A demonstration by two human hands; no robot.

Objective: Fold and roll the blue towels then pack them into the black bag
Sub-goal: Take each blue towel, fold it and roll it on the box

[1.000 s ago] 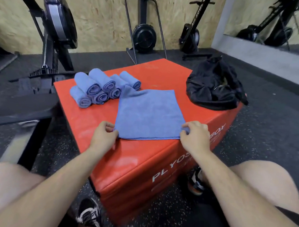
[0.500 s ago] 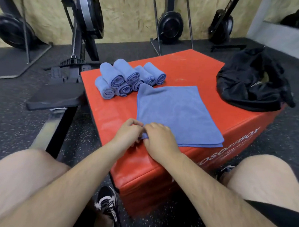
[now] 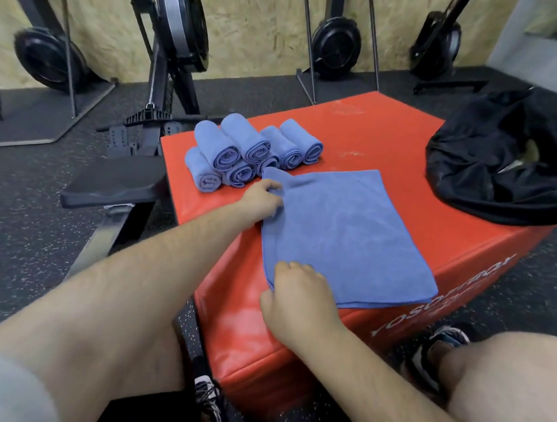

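Our left hand pinches the blue towel, which lies at its 4 o'clock. Our right hand grips its corner, towel at 1 o'clock.

On the red box a flat blue towel is pinched by the left hand and right hand; rolled towels are stacked at the box's far-left corner.
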